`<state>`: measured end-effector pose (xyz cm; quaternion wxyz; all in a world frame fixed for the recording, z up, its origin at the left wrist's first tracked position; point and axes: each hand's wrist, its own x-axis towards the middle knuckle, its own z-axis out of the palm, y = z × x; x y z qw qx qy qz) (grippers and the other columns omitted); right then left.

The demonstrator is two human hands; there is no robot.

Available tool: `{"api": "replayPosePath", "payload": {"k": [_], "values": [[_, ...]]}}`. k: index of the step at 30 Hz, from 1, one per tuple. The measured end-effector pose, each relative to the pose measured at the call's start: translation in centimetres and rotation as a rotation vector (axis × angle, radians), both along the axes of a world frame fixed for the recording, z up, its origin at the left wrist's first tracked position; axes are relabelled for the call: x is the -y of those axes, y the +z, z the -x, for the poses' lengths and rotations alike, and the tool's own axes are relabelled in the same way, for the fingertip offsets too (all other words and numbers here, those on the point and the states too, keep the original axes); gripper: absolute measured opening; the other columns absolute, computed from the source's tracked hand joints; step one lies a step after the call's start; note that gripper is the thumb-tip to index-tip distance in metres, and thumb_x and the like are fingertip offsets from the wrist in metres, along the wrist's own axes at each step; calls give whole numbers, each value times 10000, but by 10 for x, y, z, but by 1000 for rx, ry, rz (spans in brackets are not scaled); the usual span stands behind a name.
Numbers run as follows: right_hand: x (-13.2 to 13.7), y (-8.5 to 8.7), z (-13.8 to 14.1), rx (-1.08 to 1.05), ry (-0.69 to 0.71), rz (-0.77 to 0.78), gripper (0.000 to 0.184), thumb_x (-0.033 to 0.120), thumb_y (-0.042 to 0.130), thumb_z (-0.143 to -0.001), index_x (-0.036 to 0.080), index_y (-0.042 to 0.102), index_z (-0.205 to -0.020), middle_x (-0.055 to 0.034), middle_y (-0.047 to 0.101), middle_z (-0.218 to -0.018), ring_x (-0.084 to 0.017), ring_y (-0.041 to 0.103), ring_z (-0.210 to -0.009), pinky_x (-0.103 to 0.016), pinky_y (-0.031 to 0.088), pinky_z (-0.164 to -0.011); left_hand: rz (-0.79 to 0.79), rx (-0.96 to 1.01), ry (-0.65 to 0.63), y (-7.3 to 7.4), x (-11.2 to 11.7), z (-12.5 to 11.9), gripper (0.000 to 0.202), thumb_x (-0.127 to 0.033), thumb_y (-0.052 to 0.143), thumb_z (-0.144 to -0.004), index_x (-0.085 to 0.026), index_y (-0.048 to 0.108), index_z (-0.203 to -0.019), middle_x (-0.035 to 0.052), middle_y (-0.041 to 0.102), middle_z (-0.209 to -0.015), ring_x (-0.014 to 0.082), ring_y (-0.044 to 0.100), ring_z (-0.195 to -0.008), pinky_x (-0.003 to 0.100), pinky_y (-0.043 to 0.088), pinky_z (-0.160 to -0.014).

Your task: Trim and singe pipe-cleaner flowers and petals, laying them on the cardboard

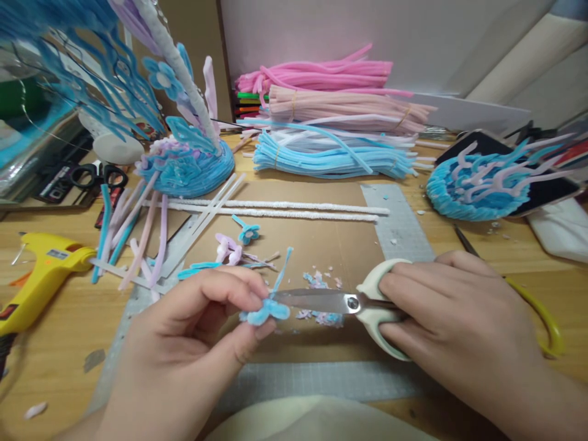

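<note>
Between the thumb and fingers of my left hand [197, 331] is a small blue pipe-cleaner flower [265, 312], its thin stem pointing up. My right hand [468, 324] grips white-handled scissors [353, 302], fingers and thumb through the loops. The blades look closed or nearly so, and their tips meet the flower at the base of its stem. Under the blades, blue and pink fuzz clippings [321, 317] lie on a brown cardboard sheet [312, 239]. Just beyond my left hand are a finished blue flower [248, 234] and small lilac flowers [228, 250].
A yellow glue gun [50, 263] lies at left beside loose pipe cleaners. Behind it stands a blue-based pipe-cleaner model [197, 171]. Blue, white and pink pipe-cleaner bundles [331, 156] are stacked at the back. A round blue piece [478, 190] sits at right, near yellow-handled pliers [542, 312].
</note>
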<state>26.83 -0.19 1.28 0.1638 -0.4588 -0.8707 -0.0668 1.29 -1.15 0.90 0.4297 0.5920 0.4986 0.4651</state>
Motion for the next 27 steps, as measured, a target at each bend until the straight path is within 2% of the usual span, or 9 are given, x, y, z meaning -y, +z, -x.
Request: {"api": "replayPosePath", "payload": {"k": [3,9,12,15,18,23,27], "values": [[-1,-1,-3,-26,-6,1,266,158,492,-817,247,393,-587,48,445,-506,-162,378,-493,-321,243,-591,-19,-29,-17,0,0,1,249,-41,695,-752,-285,662,-786,-61,712,-856,98,710,-825,134,588,-771],[-7,0,-14,-40,-158,34,314,243,582,-841,252,414,-576,48,409,-493,-164,379,-494,-330,219,-590,-72,-118,-44,3,-1,2,295,-18,619,-761,-292,666,-859,-39,681,-863,97,681,-848,120,566,-766],[-9,0,-15,-66,-174,70,353,290,612,-854,256,423,-558,58,372,-473,-159,344,-468,-333,210,-585,-61,-130,-63,3,-3,1,259,-34,603,-784,-281,671,-822,-13,671,-872,120,678,-844,157,583,-733],[-11,-1,-13,-111,-126,90,358,364,619,-871,254,474,-563,61,440,-478,-151,378,-469,-327,222,-584,-49,-132,-80,3,-4,0,242,-51,588,-806,-275,677,-810,3,679,-869,138,687,-835,189,596,-715],[-11,-4,-11,-131,-99,137,373,436,641,-861,248,503,-569,56,526,-513,-153,430,-504,-311,248,-586,-39,-133,-68,2,-4,0,203,-93,606,-830,-277,690,-813,-3,714,-851,133,703,-850,176,585,-749],[-14,-8,-11,-103,-90,219,291,414,719,-816,235,597,-623,47,643,-598,-150,505,-542,-299,274,-599,40,-109,-51,-1,-6,0,137,-151,640,-828,-274,700,-837,-21,711,-835,103,696,-746,120,552,-629],[-16,-7,-12,-91,-75,269,299,431,734,-811,227,595,-642,46,645,-622,-148,526,-570,-301,277,-617,-2,-139,-55,-2,-4,1,154,-136,648,-819,-283,680,-852,-42,697,-836,101,695,-785,130,559,-688]]}}
